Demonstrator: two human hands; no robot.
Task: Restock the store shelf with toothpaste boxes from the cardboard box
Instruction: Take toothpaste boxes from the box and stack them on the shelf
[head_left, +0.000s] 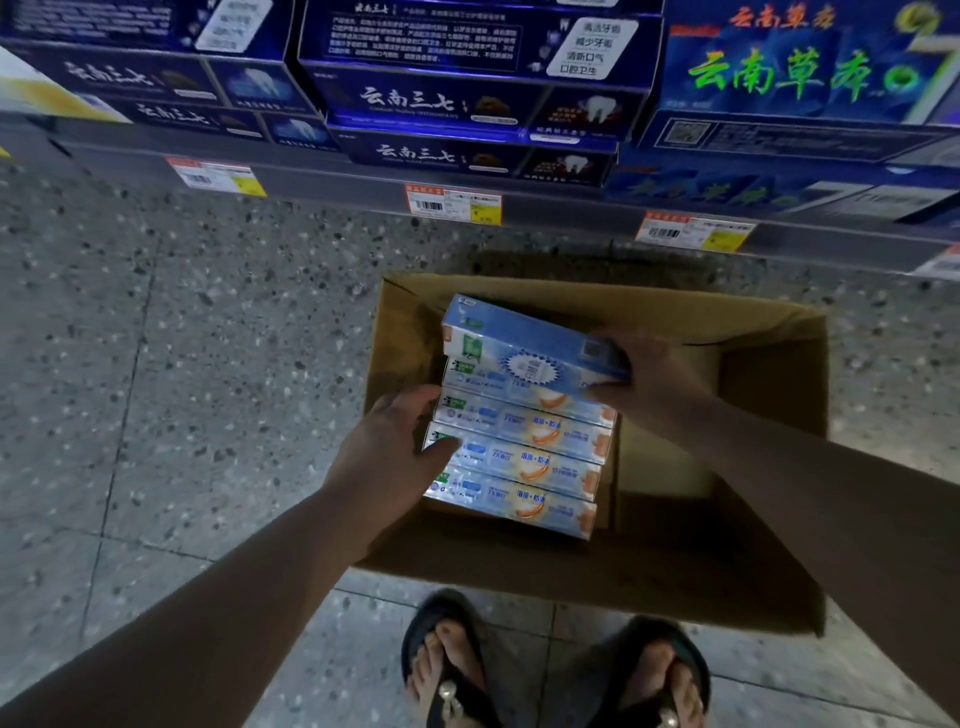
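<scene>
An open cardboard box (769, 395) stands on the floor in front of my feet. Over it I hold a stack of several pale blue and white toothpaste boxes (519, 457) between both hands. My left hand (395, 441) presses against the stack's left ends. My right hand (644, 369) grips the right end, where the top toothpaste box (524, 343) lies tilted. The store shelf (363, 182) runs across the top, its edge carrying price tags.
Dark blue toothpaste cartons (441, 98) fill the shelf above, with brighter blue ones (800, 78) at the right. Price labels (453, 203) hang along the shelf edge. Speckled grey floor tiles lie at the left. My sandalled feet (550, 670) stand just behind the cardboard box.
</scene>
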